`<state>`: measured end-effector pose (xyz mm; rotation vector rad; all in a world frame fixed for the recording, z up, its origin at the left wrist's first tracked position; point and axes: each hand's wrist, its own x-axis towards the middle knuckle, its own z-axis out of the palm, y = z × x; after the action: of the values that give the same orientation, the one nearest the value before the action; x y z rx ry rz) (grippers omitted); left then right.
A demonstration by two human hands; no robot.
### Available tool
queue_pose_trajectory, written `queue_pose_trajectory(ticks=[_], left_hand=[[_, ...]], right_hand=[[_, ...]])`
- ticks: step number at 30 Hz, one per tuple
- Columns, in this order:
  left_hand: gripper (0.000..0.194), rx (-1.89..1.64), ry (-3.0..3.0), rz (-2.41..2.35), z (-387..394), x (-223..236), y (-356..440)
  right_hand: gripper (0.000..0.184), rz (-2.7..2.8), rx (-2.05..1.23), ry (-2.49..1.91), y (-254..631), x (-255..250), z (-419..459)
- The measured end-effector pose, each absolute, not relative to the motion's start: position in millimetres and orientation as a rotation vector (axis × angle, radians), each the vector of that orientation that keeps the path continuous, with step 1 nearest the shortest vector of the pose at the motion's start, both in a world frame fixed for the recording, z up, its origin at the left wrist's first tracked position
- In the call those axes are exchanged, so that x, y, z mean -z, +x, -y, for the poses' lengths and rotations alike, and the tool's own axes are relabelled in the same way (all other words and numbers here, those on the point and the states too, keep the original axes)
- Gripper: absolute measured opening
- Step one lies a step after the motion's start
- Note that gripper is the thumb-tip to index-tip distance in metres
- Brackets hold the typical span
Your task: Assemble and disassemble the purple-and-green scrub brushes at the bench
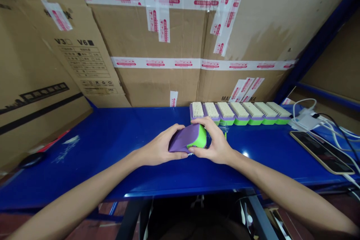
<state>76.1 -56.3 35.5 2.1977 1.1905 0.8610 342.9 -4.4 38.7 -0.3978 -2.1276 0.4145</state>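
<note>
left hand and right hand both gripping a purple-green brush; loose pinch could probably drop it onto the tabletop

held block purple with lime-green end, 7 brushes purple and green with cream bristles, table solid blue, cardboard brown, tape white with red print, phone gold-rimmed black

Left of the hands, the worktop offered open passage. A row of brushes stood just beyond them, stretching right; a phone and cables obstructed farther right, cardboard ahead.
</note>
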Motion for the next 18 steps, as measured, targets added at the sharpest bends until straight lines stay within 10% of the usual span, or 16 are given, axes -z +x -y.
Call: queue_pose_trajectory(ticks=[18], left_hand=[[0.079,-0.918,2.23,-1.19,56.8,-35.3,75.4]], right_hand=[[0.067,2.116,-0.381,-0.397,343.3,-37.1,3.4]])
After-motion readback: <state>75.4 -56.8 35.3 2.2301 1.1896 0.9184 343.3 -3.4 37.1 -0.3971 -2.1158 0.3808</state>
